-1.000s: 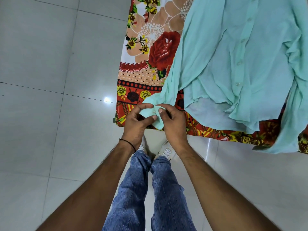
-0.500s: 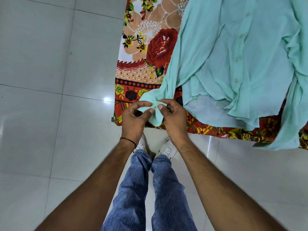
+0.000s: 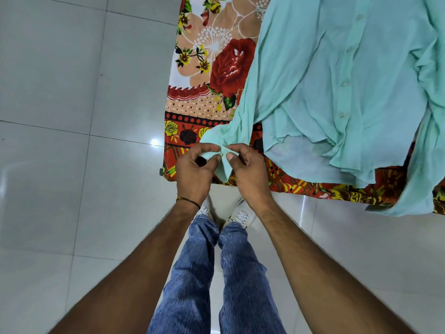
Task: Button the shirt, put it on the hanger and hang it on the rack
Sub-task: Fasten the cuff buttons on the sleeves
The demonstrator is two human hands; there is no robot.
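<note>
A mint-green shirt [image 3: 337, 75] lies spread on a floral bedsheet [image 3: 212, 68], its front placket with several white buttons running down the right half. One sleeve trails to the sheet's near edge, where its cuff [image 3: 222, 162] hangs between my hands. My left hand [image 3: 195, 169] pinches the cuff's left flap. My right hand [image 3: 248, 169] pinches the right flap. A small white button shows between my thumbs. No hanger or rack is in view.
The bed's near edge runs just past my hands, with grey glossy floor tiles [image 3: 72, 165] to the left and below. My legs in blue jeans [image 3: 212, 273] and white shoes stand against the bed edge. The shirt's other sleeve [image 3: 423, 184] hangs over the edge at right.
Both hands have kept hold of the cuff and drawn its two flaps together, so the small button now shows between my thumbs. The shirt body has not shifted.
</note>
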